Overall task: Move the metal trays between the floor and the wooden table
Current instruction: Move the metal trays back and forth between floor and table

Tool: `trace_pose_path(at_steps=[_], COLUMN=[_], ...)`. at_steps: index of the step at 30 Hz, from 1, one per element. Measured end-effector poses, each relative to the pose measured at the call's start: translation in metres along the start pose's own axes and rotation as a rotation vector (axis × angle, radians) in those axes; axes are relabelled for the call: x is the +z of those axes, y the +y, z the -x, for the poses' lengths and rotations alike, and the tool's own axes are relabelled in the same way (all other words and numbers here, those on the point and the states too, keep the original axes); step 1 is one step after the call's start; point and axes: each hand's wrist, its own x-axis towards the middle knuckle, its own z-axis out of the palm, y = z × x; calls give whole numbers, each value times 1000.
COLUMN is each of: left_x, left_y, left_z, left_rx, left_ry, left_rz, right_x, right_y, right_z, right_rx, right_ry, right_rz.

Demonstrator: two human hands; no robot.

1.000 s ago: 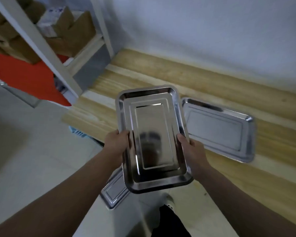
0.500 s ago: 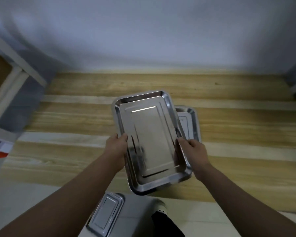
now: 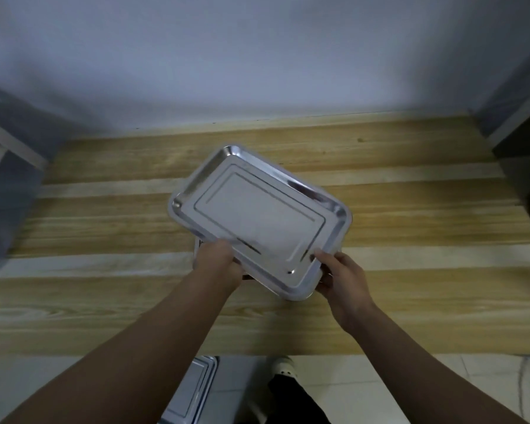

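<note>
From the head camera, both hands carry a rectangular steel tray [image 3: 259, 223] above the wooden bench [image 3: 104, 240], turned at a slant to the planks. The left hand [image 3: 219, 264] grips the near long edge, its fingers curled under the rim and hidden from view. The right hand [image 3: 341, 278] pinches the near right corner, thumb on the rim and fingers beneath. A second tray [image 3: 197, 250] shows only as a sliver of edge under the held one, lying on the bench; I cannot tell whether the two touch. A third tray [image 3: 193, 390] lies on the pale tiled floor [image 3: 58, 377] beside a white shoe [image 3: 283, 365].

The likely trouble is the set-down. The tray is askew, so if lowered as it is it could land half on the hidden tray, rock, and slide on the smooth metal. The grip sits on one side only, so the far corner may dip and strike first.

The trays are thin polished metal with rounded corners, a raised rim and a stepped flat base. The bench is light grained timber in alternating bands.
</note>
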Motion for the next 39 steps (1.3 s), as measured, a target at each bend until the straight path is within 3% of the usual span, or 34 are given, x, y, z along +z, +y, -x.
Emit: trace_pose_path(at_steps=[8,15,21,31,39], left_x=[-3,-46,-56,-76,-77], left_y=[-4,8,2,-7,-5], left_z=[0,-19,-17,-37,-43], left_rx=[-43,89,153,425,526], left_ry=[-7,177,205,305,324], left_rz=[114,111,-237,-880,-1058], right_x=[5,-2,3,6,6], right_y=[-17,-29,-32,-13,-6], right_z=[-10,-24,-41,-76,-80], right_rx=[-101,-133,-209,-310,-321], right_ry=[64,147,179,308,372], right_rz=[99,224,337,695,886])
